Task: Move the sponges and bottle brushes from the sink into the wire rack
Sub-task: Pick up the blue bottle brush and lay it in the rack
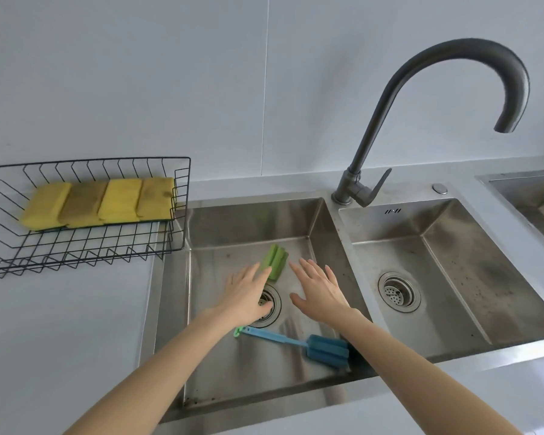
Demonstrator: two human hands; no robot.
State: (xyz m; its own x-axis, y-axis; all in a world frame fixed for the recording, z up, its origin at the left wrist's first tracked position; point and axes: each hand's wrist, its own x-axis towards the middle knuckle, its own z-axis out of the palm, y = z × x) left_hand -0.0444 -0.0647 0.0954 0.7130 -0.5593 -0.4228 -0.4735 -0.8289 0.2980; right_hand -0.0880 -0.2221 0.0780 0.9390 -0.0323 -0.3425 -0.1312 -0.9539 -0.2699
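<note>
four yellow sponges [101, 202] already lie side by side in the rack [85, 246] on the counter left of the sink [233, 215], so that part looks done. two brushes are left in the left basin: the green brush [277, 262] near the back, the blue brush [296, 342] at the front. both arms reach into the basin. the left hand [248, 293] is spread over the drain, fingertips touching the green brush. the right hand [319, 288] hovers spread and empty just beside it.

A small dark mark on the sink [393, 211] rim is too small to read.
</note>
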